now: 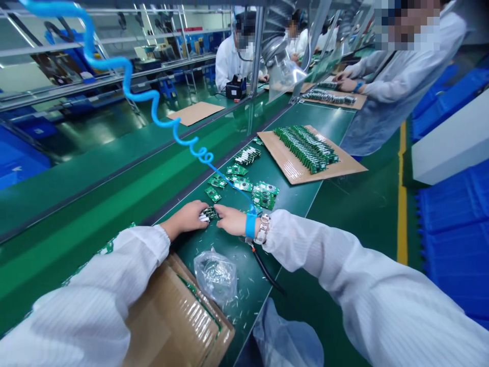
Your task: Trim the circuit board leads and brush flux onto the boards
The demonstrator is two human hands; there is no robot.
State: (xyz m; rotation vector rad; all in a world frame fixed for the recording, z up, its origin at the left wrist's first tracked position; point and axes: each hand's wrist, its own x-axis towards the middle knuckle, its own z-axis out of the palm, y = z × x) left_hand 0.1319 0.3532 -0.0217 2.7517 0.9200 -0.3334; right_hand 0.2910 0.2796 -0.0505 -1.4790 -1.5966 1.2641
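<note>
My left hand [188, 216] and my right hand [231, 220] are closed around the two ends of a small stack of circuit boards [208, 214] at the bench top. White parts show on the boards between my fingers. Just beyond lie several loose green circuit boards [239, 182] and a standing row of boards [247, 155]. A clear plastic bag [216, 278] with thin bits in it sits on the near side of my hands. My right wrist wears a blue strap [250, 224] on a coiled blue cord [147, 104] and a metal watch.
Boards stand in rows on a cardboard sheet [275, 158] farther along the bench. Stacked cardboard [160, 326] lies under my left arm. A black-handled tool [265, 267] is by my right wrist. Thin clippings litter the bench. Co-workers sit beyond; one person [412, 92] works at right.
</note>
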